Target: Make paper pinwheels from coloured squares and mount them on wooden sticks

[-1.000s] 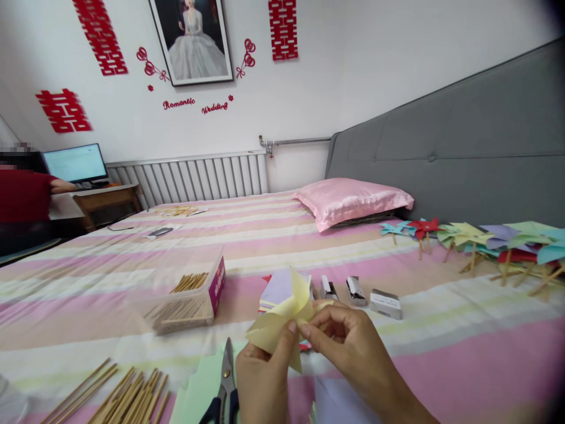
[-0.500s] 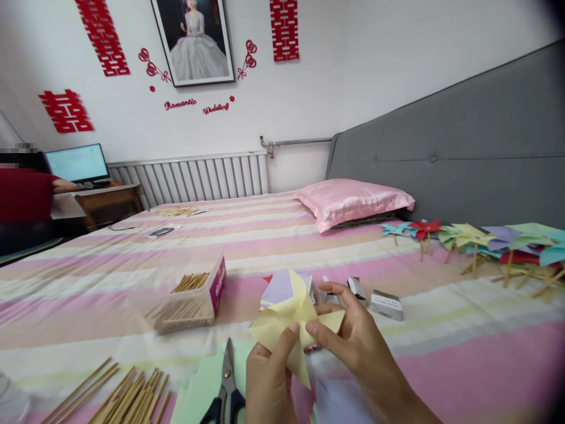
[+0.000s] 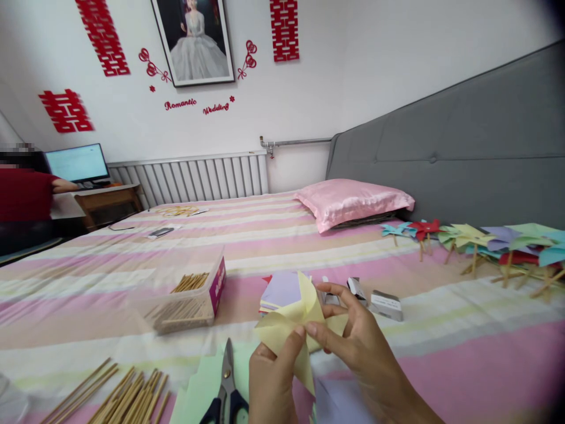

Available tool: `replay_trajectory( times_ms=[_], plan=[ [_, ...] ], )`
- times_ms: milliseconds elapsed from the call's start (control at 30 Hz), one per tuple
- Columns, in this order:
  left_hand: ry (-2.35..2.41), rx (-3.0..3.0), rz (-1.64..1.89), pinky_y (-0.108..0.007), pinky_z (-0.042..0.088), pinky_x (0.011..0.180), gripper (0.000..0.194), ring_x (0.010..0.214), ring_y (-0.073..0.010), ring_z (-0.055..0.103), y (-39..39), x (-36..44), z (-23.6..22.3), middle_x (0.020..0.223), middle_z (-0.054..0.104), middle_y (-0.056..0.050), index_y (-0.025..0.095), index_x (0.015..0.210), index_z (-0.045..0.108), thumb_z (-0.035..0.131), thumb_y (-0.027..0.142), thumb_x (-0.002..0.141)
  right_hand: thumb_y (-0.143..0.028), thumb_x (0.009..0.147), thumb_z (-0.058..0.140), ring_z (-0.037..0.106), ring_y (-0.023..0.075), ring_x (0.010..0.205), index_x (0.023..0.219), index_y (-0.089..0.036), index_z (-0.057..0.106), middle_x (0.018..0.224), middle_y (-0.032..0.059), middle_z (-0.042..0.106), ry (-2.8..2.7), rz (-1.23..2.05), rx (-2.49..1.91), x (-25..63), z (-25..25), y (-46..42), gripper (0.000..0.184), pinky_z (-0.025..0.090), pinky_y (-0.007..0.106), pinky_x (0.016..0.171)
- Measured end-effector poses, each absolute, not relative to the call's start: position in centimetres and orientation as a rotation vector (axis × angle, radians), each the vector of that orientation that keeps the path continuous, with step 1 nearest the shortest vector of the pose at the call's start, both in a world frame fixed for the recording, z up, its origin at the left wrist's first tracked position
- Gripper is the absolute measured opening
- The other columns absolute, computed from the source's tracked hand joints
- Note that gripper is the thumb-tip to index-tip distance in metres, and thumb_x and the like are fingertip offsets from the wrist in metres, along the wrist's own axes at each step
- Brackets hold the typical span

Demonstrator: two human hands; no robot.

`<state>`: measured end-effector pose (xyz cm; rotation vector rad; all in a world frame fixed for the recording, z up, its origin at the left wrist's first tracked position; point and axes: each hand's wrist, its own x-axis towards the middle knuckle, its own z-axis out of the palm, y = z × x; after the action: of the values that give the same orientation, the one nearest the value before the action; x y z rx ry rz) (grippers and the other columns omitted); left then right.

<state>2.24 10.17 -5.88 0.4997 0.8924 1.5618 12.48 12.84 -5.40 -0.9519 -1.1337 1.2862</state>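
Note:
A pale yellow paper pinwheel (image 3: 282,321) is held up in front of me, its folded blades spreading around the centre. My left hand (image 3: 274,371) grips it from below, the thumb pressed near the middle. From the right side, my right hand (image 3: 353,330) pinches it with the thumb at the centre and the fingers behind a blade. Behind the pinwheel lies a stack of lilac and other coloured paper (image 3: 282,288). Scissors with dark handles (image 3: 227,383) rest on light green paper (image 3: 198,380) left of my hands. Lilac paper (image 3: 339,403) lies beneath my right wrist.
A clear plastic box (image 3: 218,282) holds wooden sticks; more loose sticks (image 3: 132,397) lie at the front left. Small boxes (image 3: 386,305) sit right of the paper stack. Finished pinwheels (image 3: 474,235) line the headboard side. A person in red (image 3: 24,194) sits by a monitor.
The pinwheel and both hands have shifted slightly to the right. The pinwheel has turned a little, and my thumbs have come closer together at its centre.

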Motion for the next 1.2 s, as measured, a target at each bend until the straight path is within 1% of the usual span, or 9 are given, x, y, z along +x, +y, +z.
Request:
replay_trajectory(
  times_ms=[233,400,467,567,633,733,833,1000,1200],
  plan=[
    [0.919,0.561,1.525,-0.027,0.049,0.063,0.023,0.073,-0.0215,0.067,10.0,2.4,-5.8,0.071,0.074,-0.007,0.012,0.083,0.071,0.075,0.019,0.061,-0.031,0.059,0.074,0.062,0.0195,0.064,0.113,-0.022,0.044,0.073,0.0004,0.063,-1.172,1.328,-0.919,13.3,-5.6,13.3,0.062,0.048,0.030,0.058],
    [1.060,0.742,1.452,-0.025,0.046,0.055,0.032,0.066,-0.0205,0.065,10.1,1.2,-5.4,0.073,0.073,-0.010,0.010,0.086,0.069,0.074,0.029,0.061,-0.027,0.061,0.072,0.060,0.0142,0.055,0.113,-0.021,0.043,0.070,-0.0026,0.062,-1.215,1.429,-0.923,14.5,-5.3,13.9,0.061,0.046,0.025,0.051],
    [1.164,0.831,1.441,-0.026,0.046,0.058,0.037,0.067,-0.0206,0.064,10.2,0.4,-5.3,0.076,0.073,-0.010,0.010,0.088,0.067,0.074,0.033,0.060,-0.024,0.061,0.070,0.061,0.0143,0.054,0.113,-0.020,0.042,0.068,-0.0035,0.062,-1.266,1.471,-0.929,15.0,-5.1,14.0,0.060,0.047,0.025,0.050],
    [1.339,1.067,1.386,-0.033,0.046,0.067,0.036,0.078,-0.0257,0.064,10.3,-0.5,-5.2,0.083,0.072,-0.012,0.012,0.088,0.066,0.072,0.036,0.061,-0.018,0.061,0.067,0.063,0.0148,0.055,0.113,-0.021,0.041,0.067,-0.0050,0.062,-1.378,1.472,-0.978,15.4,-4.7,14.0,0.058,0.049,0.026,0.052],
    [1.411,1.291,1.277,-0.036,0.045,0.072,0.027,0.081,-0.0280,0.063,10.3,-0.7,-5.0,0.082,0.072,-0.012,0.013,0.082,0.068,0.068,0.034,0.064,-0.014,0.061,0.065,0.061,0.0142,0.054,0.113,-0.022,0.041,0.067,-0.0058,0.060,-1.474,1.437,-1.023,15.6,-4.6,13.9,0.058,0.049,0.025,0.052],
    [1.460,1.478,1.115,-0.033,0.045,0.070,0.016,0.077,-0.0266,0.063,10.0,-0.3,-4.7,0.074,0.073,-0.009,0.014,0.069,0.070,0.062,0.027,0.066,-0.011,0.063,0.062,0.060,0.0143,0.055,0.114,-0.023,0.041,0.068,-0.0054,0.058,-1.621,1.403,-1.051,15.7,-4.5,13.6,0.057,0.048,0.024,0.049],
    [1.549,1.521,1.054,-0.029,0.044,0.063,0.015,0.067,-0.0228,0.061,9.8,0.2,-4.4,0.066,0.071,-0.006,0.014,0.062,0.070,0.058,0.023,0.065,-0.011,0.064,0.062,0.060,0.0152,0.059,0.114,-0.025,0.043,0.070,-0.0047,0.058,-1.739,1.342,-1.046,15.8,-4.5,13.4,0.055,0.047,0.023,0.051],
    [1.614,1.568,1.025,-0.025,0.041,0.058,0.017,0.058,-0.0177,0.055,9.6,0.7,-4.4,0.058,0.065,-0.003,0.014,0.053,0.064,0.053,0.020,0.064,-0.007,0.062,0.059,0.058,0.0129,0.055,0.116,-0.027,0.043,0.069,-0.0055,0.060,-1.852,1.257,-1.075,15.8,-4.8,13.2,0.060,0.044,0.020,0.048],
    [1.587,1.496,1.064,-0.024,0.040,0.055,0.016,0.060,-0.0179,0.055,9.5,1.0,-4.2,0.058,0.066,-0.003,0.012,0.055,0.067,0.054,0.018,0.061,-0.005,0.062,0.059,0.060,0.0143,0.062,0.120,-0.028,0.043,0.070,-0.0062,0.060,-1.895,1.188,-1.051,15.8,-4.6,13.0,0.064,0.045,0.022,0.055]
  ],
)
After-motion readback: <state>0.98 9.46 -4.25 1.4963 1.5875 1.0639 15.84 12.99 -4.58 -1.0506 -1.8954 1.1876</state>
